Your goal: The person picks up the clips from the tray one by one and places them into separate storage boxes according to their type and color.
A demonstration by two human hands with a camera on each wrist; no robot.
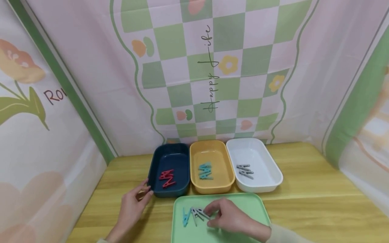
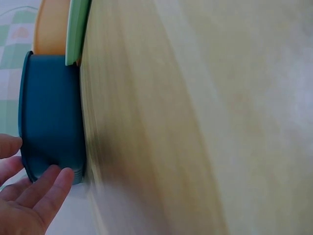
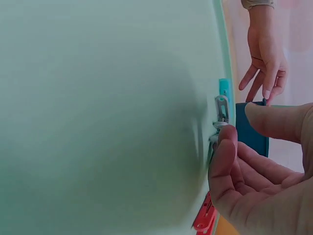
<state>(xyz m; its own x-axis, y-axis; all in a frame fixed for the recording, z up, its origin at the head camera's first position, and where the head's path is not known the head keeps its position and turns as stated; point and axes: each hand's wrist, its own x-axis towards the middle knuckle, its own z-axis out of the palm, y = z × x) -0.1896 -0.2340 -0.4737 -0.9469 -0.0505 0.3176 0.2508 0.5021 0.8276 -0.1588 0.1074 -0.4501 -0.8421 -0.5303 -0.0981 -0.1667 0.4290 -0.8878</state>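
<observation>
My left hand (image 1: 133,204) is beside the near left corner of the dark blue tray (image 1: 168,195). Its fairly straight fingers (image 2: 54,196) touch the tray's outer wall and rim. Over the green tray (image 1: 182,236), my right hand (image 1: 228,216) has its thumb apart from its bent fingers. Those fingertips are at the grey clothespins (image 1: 197,213), with nothing seen pinched. Left of these lies a light blue clothespin (image 1: 186,217). A red clothespin (image 3: 204,215) shows below the right fingers in the right wrist view; the hand hides it in the head view.
Behind the green tray, the blue tray holds red clothespins (image 1: 167,179). The yellow tray (image 1: 212,189) holds light blue clothespins (image 1: 205,171), and the white tray (image 1: 267,168) holds grey ones. All stand on a wooden table (image 1: 319,202) before a patterned curtain (image 1: 197,67).
</observation>
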